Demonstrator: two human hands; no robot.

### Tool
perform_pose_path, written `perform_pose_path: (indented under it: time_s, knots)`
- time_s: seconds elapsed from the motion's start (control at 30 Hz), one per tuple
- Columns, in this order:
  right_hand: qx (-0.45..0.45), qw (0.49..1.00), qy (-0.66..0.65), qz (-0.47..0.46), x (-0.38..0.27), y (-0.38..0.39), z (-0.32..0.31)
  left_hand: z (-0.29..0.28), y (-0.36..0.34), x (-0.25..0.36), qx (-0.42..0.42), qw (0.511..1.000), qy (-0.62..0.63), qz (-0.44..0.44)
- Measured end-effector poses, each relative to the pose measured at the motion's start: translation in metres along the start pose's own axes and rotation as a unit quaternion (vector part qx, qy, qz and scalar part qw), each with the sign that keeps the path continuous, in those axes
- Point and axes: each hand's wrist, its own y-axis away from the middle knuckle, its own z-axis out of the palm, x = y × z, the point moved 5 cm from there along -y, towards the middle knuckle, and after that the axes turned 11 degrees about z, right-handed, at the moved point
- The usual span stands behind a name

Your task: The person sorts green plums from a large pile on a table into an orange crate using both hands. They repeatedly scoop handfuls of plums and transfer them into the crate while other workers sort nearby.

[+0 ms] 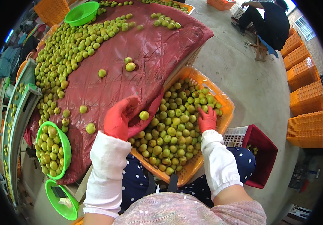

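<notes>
Both of my hands wear red gloves, with white sleeves over the forearms. My left hand (121,117) is at the edge of the dark red cloth (112,90), fingers curved but apart. Just right of it, separate from the fingers, is a single round yellow-green fruit (144,115). An orange crate (225,103), lined with clear plastic and full of such fruits (171,131), is tilted in front of my lap. My right hand (207,119) rests on the fruits at the crate's right side, fingers spread; its palm side is hidden.
A big heap of fruits (75,45) lies on the cloth's far left. Green basins (68,150) stand at the left beside a conveyor (21,108). To my right are a dark red bin (268,150) and stacked orange crates (307,129). A person (270,24) sits farther back.
</notes>
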Motion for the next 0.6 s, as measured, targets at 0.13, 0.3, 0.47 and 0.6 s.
perform_pose_path:
  time_s: [0.13,0.3,0.47,0.6]
  knots:
    - [-0.087,0.987,-0.129,0.045,-0.007,0.043,-0.007,-0.006,-0.001,0.013,-0.008,0.999,-0.003,0.049]
    - [-0.069,0.979,-0.178,-0.075,-0.049,0.118,-0.006,-0.024,0.001,0.023,0.033,0.997,0.016,0.067]
    - [-0.144,0.955,-0.236,-0.107,-0.073,0.157,-0.017,-0.032,0.008,0.034,0.044,0.996,0.009,0.078]
    - [-0.185,0.955,-0.16,-0.167,-0.111,0.187,-0.011,-0.045,0.017,0.04,0.052,0.995,-0.007,0.085]
